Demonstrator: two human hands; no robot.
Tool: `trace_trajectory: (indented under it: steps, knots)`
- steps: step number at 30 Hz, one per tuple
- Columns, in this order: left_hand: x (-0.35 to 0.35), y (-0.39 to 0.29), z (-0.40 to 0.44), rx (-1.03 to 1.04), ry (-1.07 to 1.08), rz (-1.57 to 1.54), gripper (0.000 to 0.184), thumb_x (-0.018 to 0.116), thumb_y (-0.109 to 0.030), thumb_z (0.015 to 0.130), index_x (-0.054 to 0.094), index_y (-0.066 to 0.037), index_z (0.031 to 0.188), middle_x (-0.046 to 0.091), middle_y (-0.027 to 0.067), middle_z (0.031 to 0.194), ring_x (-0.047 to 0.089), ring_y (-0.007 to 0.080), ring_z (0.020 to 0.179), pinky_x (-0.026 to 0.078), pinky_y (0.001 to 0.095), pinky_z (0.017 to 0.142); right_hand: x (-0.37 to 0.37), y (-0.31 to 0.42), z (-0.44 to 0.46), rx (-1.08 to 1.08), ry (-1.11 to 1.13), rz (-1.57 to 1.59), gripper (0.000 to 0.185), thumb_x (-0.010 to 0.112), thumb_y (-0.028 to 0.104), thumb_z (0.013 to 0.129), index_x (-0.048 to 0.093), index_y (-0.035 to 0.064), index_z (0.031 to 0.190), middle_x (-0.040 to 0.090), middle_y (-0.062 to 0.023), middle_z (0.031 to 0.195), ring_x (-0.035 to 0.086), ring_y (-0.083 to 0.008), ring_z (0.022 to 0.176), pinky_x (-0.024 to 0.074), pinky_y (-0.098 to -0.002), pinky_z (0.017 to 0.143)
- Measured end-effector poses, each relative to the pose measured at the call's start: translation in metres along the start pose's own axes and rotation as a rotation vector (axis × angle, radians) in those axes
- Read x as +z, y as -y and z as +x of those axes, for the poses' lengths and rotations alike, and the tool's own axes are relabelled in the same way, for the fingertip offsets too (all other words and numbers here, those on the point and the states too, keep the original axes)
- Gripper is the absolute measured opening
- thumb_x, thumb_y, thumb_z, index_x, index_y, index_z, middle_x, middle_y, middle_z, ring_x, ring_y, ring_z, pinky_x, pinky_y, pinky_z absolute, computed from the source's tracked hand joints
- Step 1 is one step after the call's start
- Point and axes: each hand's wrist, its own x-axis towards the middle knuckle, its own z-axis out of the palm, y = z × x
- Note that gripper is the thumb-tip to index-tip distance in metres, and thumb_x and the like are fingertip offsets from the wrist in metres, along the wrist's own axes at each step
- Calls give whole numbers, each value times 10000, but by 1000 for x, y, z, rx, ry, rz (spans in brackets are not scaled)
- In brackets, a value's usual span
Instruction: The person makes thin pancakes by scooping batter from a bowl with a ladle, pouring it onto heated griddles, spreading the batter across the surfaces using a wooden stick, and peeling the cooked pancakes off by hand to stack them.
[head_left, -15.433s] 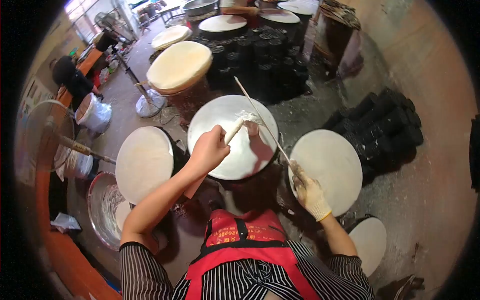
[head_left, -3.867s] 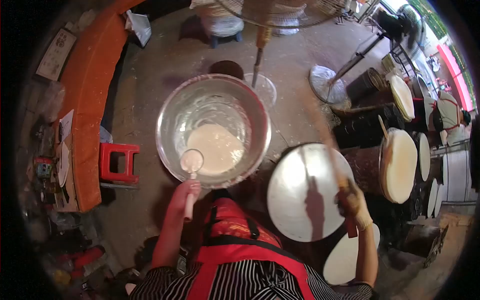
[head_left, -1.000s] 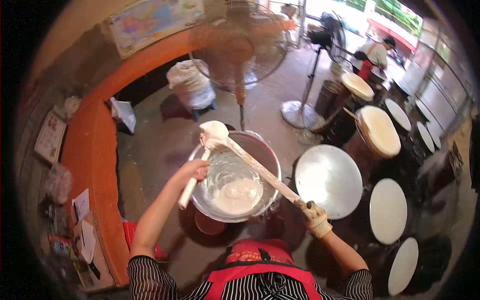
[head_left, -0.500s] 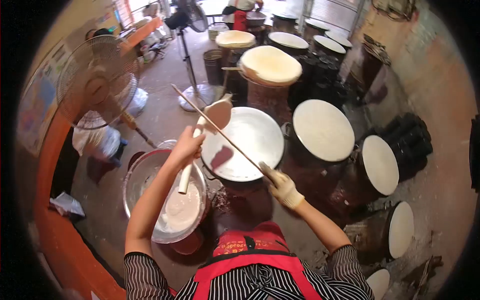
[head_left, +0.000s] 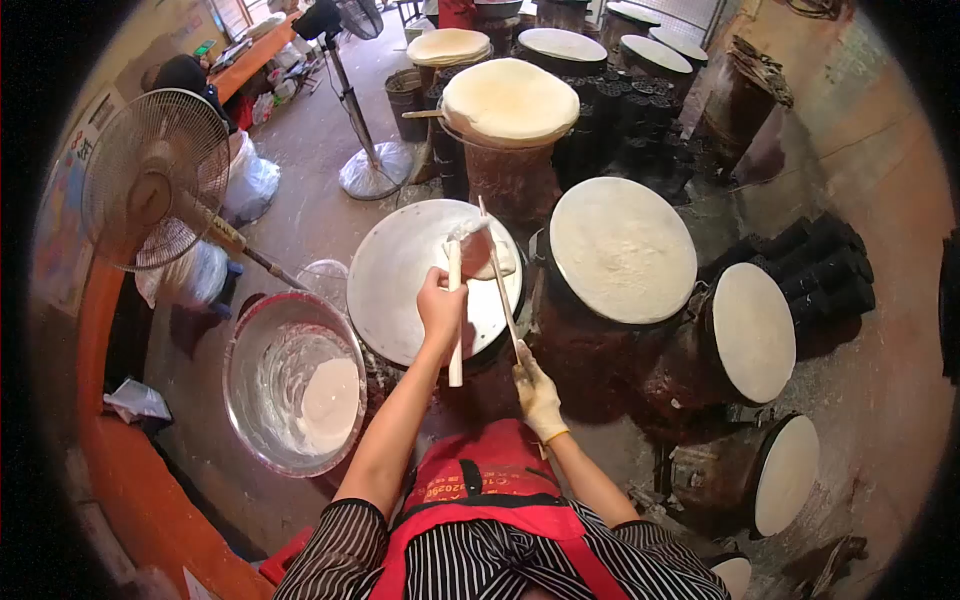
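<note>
My bare left hand (head_left: 440, 308) is closed around the pale handle (head_left: 455, 345) of a paddle. Its far end is over the round griddle (head_left: 385, 265), with pinkish-white batter (head_left: 492, 262) around it. I cannot tell whether that end touches the plate. On my right hand (head_left: 537, 392) is a cream work glove, its fingers wrapped around a long thin wooden stick (head_left: 504, 295). This stick points away from me, its upper part beside the batter. At the left, a large metal bowl (head_left: 238, 400) contains more batter (head_left: 332, 405).
Several griddles with pale round sheets, one nearby (head_left: 622, 250), curve along the right. A stack of flatbreads (head_left: 510, 100) stands ahead. Black cylinders (head_left: 815, 265) lie by the right wall. A caged fan (head_left: 150, 190) is at the left, a standing fan (head_left: 350, 110) behind.
My left hand has moved right with the paddle, whose batter-covered end has come over the griddle's right side. The stick has swung from a leftward slant to nearly straight ahead. My view has shifted.
</note>
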Motion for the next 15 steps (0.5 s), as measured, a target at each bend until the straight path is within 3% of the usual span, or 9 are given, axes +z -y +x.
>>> trace_trajectory:
  steps: [3, 4, 7, 8, 10, 12, 13, 14, 15]
  knots:
    - [-10, -15, 17, -198, -20, -350, 171, 679, -61, 765, 579, 13, 882, 606, 78, 649, 555, 154, 503, 433, 289, 463, -1, 13, -4, 286, 136, -366, 499, 540, 180, 943, 415, 227, 1424, 651, -132, 1103, 637, -341, 928, 493, -422, 814]
    - [-21, -24, 24, -195, 6, -530, 134, 654, -36, 817, 578, 35, 903, 606, 65, 652, 535, 97, 483, 394, 226, 412, -3, 18, -3, 346, 171, -321, 507, 548, 181, 933, 418, 223, 1421, 618, -167, 1166, 596, -407, 959, 493, -429, 841]
    - [-68, -62, 49, -145, 105, -774, 205, 589, -151, 914, 573, 45, 973, 596, 60, 706, 527, 88, 516, 433, 219, 448, 30, -3, 4, 196, 1, -280, 493, 550, 206, 947, 419, 223, 1422, 640, -134, 1157, 627, -346, 907, 496, -419, 841]
    - [-87, -78, 56, -142, 183, -883, 244, 550, -185, 944, 560, 46, 1021, 595, 70, 747, 533, 89, 554, 444, 210, 477, 49, -13, 12, 371, 15, -174, 474, 545, 254, 965, 427, 240, 1425, 654, -57, 1073, 600, -214, 783, 504, -318, 789]
    - [-123, -101, 64, -196, 346, -1067, 334, 460, -229, 998, 494, 53, 1173, 595, 97, 850, 550, 99, 655, 460, 199, 540, 86, -36, 24, 329, -8, 144, 466, 517, 281, 983, 411, 295, 1437, 557, 18, 837, 450, -95, 557, 449, -230, 554]
    - [-157, -101, 58, -232, 426, -994, 226, 471, -217, 997, 498, -1, 1059, 508, 3, 748, 457, 59, 573, 375, 171, 450, 61, 52, 46, 601, 127, 536, 448, 493, 259, 990, 418, 327, 1426, 384, 45, 647, 322, -74, 427, 352, -253, 386]
    - [-177, -90, 55, -267, 470, -955, 180, 474, -216, 997, 500, -39, 978, 482, -22, 708, 422, 45, 528, 348, 167, 419, 61, 48, 52, 772, 168, 706, 420, 486, 271, 987, 447, 330, 1401, 387, 43, 626, 319, -72, 408, 320, -247, 363]
    - [-194, -71, 51, -367, 519, -954, 196, 479, -191, 985, 423, -103, 820, 402, -71, 607, 357, 26, 454, 287, 164, 366, 57, 52, 46, 807, 157, 872, 414, 487, 279, 986, 450, 336, 1394, 396, 40, 616, 320, -72, 393, 299, -244, 350]
    - [-210, -59, 37, -476, 496, -881, 239, 476, -172, 982, 390, -131, 762, 338, -98, 562, 301, 12, 417, 245, 169, 344, 53, 57, 38, 836, 142, 1040, 408, 488, 287, 985, 453, 341, 1387, 405, 37, 606, 321, -72, 379, 277, -242, 336]
